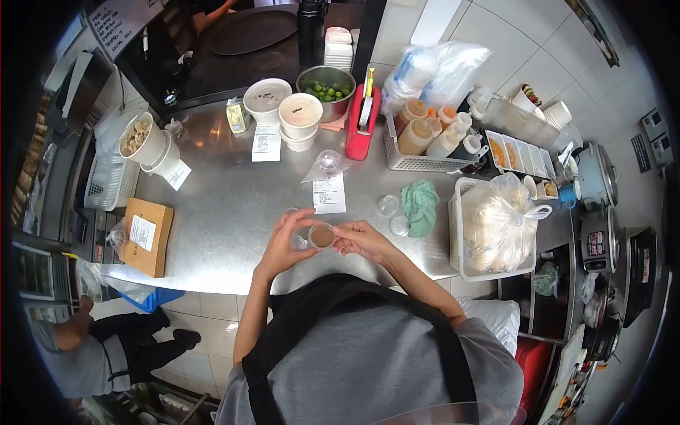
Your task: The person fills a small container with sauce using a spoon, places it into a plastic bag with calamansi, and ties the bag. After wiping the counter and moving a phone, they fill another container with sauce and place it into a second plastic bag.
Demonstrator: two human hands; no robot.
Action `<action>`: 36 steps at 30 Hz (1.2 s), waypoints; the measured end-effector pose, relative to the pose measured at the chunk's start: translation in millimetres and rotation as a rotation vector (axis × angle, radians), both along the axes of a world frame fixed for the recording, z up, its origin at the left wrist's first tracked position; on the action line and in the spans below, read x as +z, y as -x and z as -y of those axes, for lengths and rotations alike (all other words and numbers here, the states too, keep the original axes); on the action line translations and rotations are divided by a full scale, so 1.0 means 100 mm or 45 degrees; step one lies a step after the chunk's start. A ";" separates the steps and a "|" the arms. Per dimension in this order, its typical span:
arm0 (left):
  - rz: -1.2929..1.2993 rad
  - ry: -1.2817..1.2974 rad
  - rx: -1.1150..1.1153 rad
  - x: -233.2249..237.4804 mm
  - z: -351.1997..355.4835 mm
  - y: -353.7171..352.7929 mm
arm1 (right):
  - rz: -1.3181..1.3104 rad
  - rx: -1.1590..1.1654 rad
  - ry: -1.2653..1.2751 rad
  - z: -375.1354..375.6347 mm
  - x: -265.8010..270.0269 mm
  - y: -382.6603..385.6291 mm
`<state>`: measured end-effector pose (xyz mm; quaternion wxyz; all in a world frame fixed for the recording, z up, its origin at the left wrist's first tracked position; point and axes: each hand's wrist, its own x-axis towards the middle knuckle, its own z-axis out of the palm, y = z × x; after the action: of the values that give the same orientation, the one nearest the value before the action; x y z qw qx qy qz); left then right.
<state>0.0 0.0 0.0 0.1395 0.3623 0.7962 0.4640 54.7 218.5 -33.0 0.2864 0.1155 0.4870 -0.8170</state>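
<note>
slip (329, 194) w/ words too sm. to read, co-worker (79, 361) cut off at l. edge, sign (125, 25) cut at top, cup (322, 247) w/ unclear brown stuff (322, 236)

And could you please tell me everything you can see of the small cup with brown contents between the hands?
The small cup is round and looks like clear plastic, with something brown inside. Its circular top faces the camera, over the steel counter. The right hand grips its right side; the left hand's thumb appears to touch its left. Whether a lid covers it is unclear.
</note>
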 end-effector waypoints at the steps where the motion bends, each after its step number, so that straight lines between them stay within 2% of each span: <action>1: 0.000 -0.018 0.007 0.02 0.00 -0.03 | 0.014 -0.041 0.026 0.04 0.00 -0.05; 2: 0.001 -0.037 0.015 0.02 0.02 -0.05 | 0.029 -0.082 0.052 0.07 0.01 -0.09; 5: 0.723 -0.745 0.223 -0.30 -0.02 -0.01 | 0.040 -0.170 0.045 -0.01 -0.03 -0.11; 8: 1.165 -0.869 0.415 -0.54 0.13 0.01 | -0.020 -0.235 0.056 -0.03 0.03 -0.12; 11: 1.292 -0.718 0.247 -0.51 0.09 -0.13 | -0.039 -0.253 -0.013 -0.02 0.04 -0.10; 12: 1.319 -0.767 0.236 -0.53 0.03 -0.16 | -0.055 -0.254 -0.036 -0.01 0.04 -0.09; 15: 1.307 -0.732 0.193 -0.54 -0.10 -0.18 | -0.090 -0.230 -0.111 0.05 0.02 -0.07; 19: 1.137 -0.507 0.426 -0.46 -0.22 -0.16 | -0.083 -0.220 -0.206 0.09 0.03 -0.04; 23: 1.024 -0.454 0.462 -0.44 -0.24 -0.15 | -0.166 -0.212 -0.332 0.18 0.11 -0.02; 26: 0.966 -0.433 0.460 -0.48 -0.24 -0.14 | -0.399 -0.076 -0.522 0.21 0.03 0.01; 29: 0.916 -0.439 0.477 -0.49 -0.27 -0.15 | -0.436 -0.095 -0.529 0.22 -0.06 0.05; 36: 0.759 -0.402 0.522 -0.68 -0.30 -0.19 | -0.504 -0.096 -0.813 0.31 -0.04 0.02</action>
<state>18.6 30.0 -68.5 0.2116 0.0624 0.6956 0.6837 52.4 187.2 -37.3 0.1061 0.0568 0.7586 -0.6404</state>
